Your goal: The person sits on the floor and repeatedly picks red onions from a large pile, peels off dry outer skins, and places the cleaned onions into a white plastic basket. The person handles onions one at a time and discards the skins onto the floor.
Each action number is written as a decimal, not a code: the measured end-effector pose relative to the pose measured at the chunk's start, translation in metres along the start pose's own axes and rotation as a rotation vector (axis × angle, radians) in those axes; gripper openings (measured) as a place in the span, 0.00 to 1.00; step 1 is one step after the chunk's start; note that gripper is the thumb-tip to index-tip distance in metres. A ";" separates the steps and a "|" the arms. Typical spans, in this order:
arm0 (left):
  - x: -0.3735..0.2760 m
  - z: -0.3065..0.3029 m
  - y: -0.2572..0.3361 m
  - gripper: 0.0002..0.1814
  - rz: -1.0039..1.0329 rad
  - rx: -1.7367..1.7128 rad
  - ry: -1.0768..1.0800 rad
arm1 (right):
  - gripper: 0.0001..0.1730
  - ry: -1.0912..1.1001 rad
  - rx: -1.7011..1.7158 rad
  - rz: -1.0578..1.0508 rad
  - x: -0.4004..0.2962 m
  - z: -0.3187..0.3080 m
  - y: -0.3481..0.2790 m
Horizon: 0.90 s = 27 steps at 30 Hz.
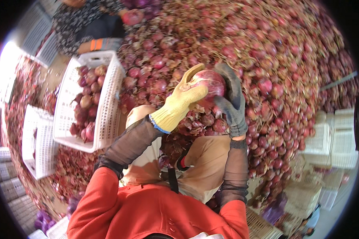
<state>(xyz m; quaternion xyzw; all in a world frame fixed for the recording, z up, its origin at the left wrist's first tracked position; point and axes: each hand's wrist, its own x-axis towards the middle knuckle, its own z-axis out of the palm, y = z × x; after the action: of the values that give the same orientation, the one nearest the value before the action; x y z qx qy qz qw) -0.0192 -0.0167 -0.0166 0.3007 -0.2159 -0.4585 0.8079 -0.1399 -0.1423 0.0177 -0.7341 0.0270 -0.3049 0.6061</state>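
A large red onion (213, 82) is held above the onion heap between my two gloved hands. My left hand (182, 94), in a yellow knit glove with a blue cuff edge, grips it from the left with fingers and thumb spread around it. On the other side my right hand (232, 100), in a dark grey glove, curves around the onion. Part of the onion's skin is hidden by the fingers. Below and around it spreads a big heap of red onions (264, 86) mixed with dry skins and stalks. To my left stands a white plastic crate (107, 119), partly filled with red onions.
Another person's gloved hand (107, 44) is at the crate's far end; their other hand holds an onion (132, 17). A second white crate (46, 143) stands farther left. Stacked crates (332, 140) are at right. Loose onion skins (74, 167) litter the floor.
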 end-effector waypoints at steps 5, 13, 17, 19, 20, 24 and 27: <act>-0.009 -0.007 0.056 0.29 -0.039 0.179 0.377 | 0.28 0.066 -0.159 0.153 -0.010 0.016 0.033; -0.062 -0.149 0.125 0.27 0.539 0.346 0.798 | 0.36 0.092 -0.292 0.397 -0.028 -0.012 0.050; -0.111 -0.240 0.173 0.32 0.209 0.845 1.215 | 0.29 0.110 -0.277 0.499 -0.027 -0.027 0.054; -0.137 -0.275 0.181 0.32 0.067 0.898 1.286 | 0.29 0.085 -0.305 0.516 -0.024 -0.024 0.060; -0.154 -0.319 0.171 0.31 0.070 0.812 1.294 | 0.29 0.063 -0.319 0.521 -0.020 -0.021 0.064; -0.179 -0.345 0.139 0.24 -0.077 0.644 1.132 | 0.29 0.019 -0.299 0.526 -0.020 -0.018 0.066; -0.183 -0.322 0.139 0.28 -0.223 0.848 1.117 | 0.29 -0.005 -0.264 0.516 -0.027 -0.024 0.073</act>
<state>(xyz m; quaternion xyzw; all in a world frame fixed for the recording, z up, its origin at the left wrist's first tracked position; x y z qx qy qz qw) 0.1787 0.2906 -0.1687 0.7996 0.1027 -0.1925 0.5594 -0.1498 -0.1713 -0.0575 -0.7763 0.2506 -0.1328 0.5630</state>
